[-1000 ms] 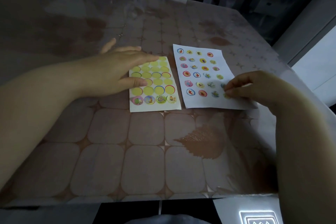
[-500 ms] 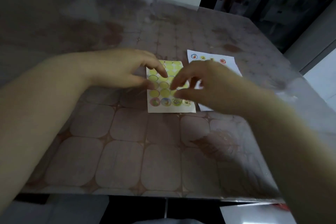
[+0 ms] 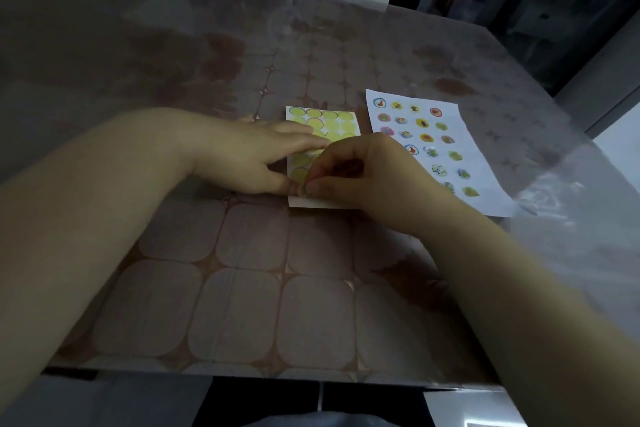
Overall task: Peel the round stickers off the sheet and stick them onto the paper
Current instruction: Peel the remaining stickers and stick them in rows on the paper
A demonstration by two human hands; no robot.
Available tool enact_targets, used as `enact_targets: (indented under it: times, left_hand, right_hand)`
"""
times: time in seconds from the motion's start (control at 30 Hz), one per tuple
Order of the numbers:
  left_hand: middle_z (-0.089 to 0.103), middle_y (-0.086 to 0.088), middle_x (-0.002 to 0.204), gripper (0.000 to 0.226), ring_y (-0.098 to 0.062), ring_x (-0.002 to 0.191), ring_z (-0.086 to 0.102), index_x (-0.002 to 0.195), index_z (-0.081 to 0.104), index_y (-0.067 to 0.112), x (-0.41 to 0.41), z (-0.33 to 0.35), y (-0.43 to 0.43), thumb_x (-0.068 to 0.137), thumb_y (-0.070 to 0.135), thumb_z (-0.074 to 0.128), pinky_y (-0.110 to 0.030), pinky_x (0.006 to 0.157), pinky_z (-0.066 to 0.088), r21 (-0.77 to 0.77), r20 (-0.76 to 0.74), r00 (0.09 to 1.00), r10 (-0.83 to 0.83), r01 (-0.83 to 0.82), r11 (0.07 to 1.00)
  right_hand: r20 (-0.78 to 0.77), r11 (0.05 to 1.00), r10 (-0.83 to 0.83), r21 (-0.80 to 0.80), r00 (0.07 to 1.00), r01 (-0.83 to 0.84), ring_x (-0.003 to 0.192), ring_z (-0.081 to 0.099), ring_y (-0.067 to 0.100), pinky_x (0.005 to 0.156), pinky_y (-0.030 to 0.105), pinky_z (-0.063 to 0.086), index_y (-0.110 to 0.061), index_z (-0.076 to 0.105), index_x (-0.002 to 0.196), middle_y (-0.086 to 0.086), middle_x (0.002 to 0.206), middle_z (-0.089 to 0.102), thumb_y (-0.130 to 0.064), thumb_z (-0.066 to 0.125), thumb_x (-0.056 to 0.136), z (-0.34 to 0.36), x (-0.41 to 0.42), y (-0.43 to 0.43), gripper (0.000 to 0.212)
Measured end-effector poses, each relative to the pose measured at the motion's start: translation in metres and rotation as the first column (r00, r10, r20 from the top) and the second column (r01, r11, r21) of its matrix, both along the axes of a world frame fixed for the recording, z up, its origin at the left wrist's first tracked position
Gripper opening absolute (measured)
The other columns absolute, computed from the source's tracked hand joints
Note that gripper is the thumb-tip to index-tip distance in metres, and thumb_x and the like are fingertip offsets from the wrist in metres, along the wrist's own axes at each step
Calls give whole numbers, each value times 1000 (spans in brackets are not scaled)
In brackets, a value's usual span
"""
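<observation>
The sheet [image 3: 343, 125] is seen just above the middle of the frame, lying flat on the worktop [image 3: 242, 288]. Most of its round places are pale yellow-green, and its lower part is covered by the two hands.

The left hand [image 3: 256, 156] is laid on the left part of the sheet. Its fingers [image 3: 304, 142] are held nearly straight and close together, pointing to the right across the sheet, and the thumb is stretched along the lower left edge. Nothing is gripped by it; the sheet is only pressed down.

The right hand [image 3: 356, 173] is placed over the lower right part of the sheet, with the fingers curled inward. The tips of the thumb and forefinger are brought together at the lower left corner of the sheet, just beside the left thumb, and a small round sticker [image 3: 302, 191] is pinched between them. It cannot be told whether the sticker is already lifted from the sheet.

The paper [image 3: 485, 163] is seen to the right of the sheet, near it but apart, a little turned. Many coloured stickers [image 3: 426, 138] are stuck on it in rows. It is touched by neither hand.
</observation>
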State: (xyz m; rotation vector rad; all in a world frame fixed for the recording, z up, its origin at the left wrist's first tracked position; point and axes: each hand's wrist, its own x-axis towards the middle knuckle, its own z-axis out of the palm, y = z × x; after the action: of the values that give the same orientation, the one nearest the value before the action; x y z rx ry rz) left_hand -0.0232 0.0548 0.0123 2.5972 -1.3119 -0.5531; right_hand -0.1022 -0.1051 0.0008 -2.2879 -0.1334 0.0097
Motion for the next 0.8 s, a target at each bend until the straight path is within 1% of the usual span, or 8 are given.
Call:
enact_targets:
  times: [0.1,0.23,0.33,0.4,0.5,0.6,0.7,0.8]
  left_hand:
    - [7,11,156,70,-8,143,9,146,8,33,-4,-3,-1,89,35,49,-27,114,9,31,15,1000,-12,11,999]
    - [-5,15,156,74,-5,143,-2,144,-1,40,4,-3,-2,87,46,46,-36,118,0,131,8,1000,-18,16,991]
    - [-6,23,152,72,-2,142,-5,139,-4,49,6,-2,-2,87,47,46,-40,118,-3,171,-30,999,-35,40,985]
    - [0,31,142,67,0,141,-3,124,-7,61,5,-1,-3,88,45,47,-40,117,-2,142,-55,998,-44,51,989]
    - [-2,27,150,72,-1,141,0,139,-1,50,7,-3,-2,87,47,48,-44,117,-1,143,-25,999,-35,38,989]
    - [1,19,154,73,-4,142,2,144,3,42,10,-9,-1,87,48,48,-38,115,-2,130,51,999,-5,-1,991]
    - [9,17,154,73,-5,142,6,144,11,42,14,-22,0,84,54,51,-34,114,1,32,108,994,1,-4,999]
    - [11,22,153,79,-3,141,7,142,12,49,25,-31,0,72,68,45,-41,117,2,12,138,990,-14,12,1000]
  right_hand:
    - [28,1000,-22,-21,999,22,73,63,11,71,27,49,-17,73,74,-3,74,70,-19,73,74,-4,1,2,3]
    - [67,998,-33,-49,997,37,70,61,5,71,28,49,-18,73,74,-7,71,67,-19,73,74,-7,2,3,1]
    - [68,998,-53,-41,996,56,67,59,2,67,22,48,-20,72,74,-10,67,65,-17,71,76,-10,3,2,4]
    - [68,998,-43,-35,997,46,61,58,-1,61,15,45,-22,70,74,-11,63,65,-15,68,78,-9,3,4,8]
    - [82,997,-71,21,994,69,59,56,-2,57,12,43,-23,70,74,-6,69,68,-20,70,78,12,-3,-2,5]
    - [99,976,-210,-39,973,214,47,50,-4,41,8,37,-31,69,72,-15,62,64,-36,71,74,46,-15,-34,5]
    - [-49,940,-272,-227,961,255,56,54,-7,54,13,42,-32,70,69,-26,62,62,-42,71,70,53,-25,-64,10]
    - [-174,927,-303,-282,937,247,56,51,-13,53,11,34,-29,71,69,-23,59,59,-39,73,71,30,-31,-71,11]
